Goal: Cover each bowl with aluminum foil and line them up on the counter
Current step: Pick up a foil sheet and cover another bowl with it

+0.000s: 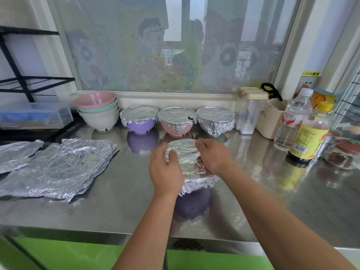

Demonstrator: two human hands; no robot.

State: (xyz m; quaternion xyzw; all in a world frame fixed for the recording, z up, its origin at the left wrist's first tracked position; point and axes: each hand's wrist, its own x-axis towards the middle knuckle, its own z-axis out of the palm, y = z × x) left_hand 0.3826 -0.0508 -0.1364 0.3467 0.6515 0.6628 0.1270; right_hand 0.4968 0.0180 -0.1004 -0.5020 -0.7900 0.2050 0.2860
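- One foil-covered bowl (187, 152) is in front of the person at mid-counter, its crinkled skirt flaring above a purple reflection; I cannot tell if it rests or hangs just clear.
- Both hands grip it: the left hand (165, 172) curls round the near-left rim, the right hand (214, 154) cups the far-right rim, fingers bent onto the foil.
- The bowl is round, so it has no long axis to line up; the row lies straight beyond the fingertips, and the right hand is nearer its right end.
- That row holds a purple bowl (139, 126), a pink bowl (176, 129) with a small tear in its foil, and a fully wrapped bowl (215, 119), rims nearly touching.
- A clear plastic container (249, 114) crowds the right end, so I judge the space there tight.
- Left of the row is a stack of bare ribbed bowls (98, 112); rumpled foil sheets (58, 168) lie on the shiny steel counter (116, 207).
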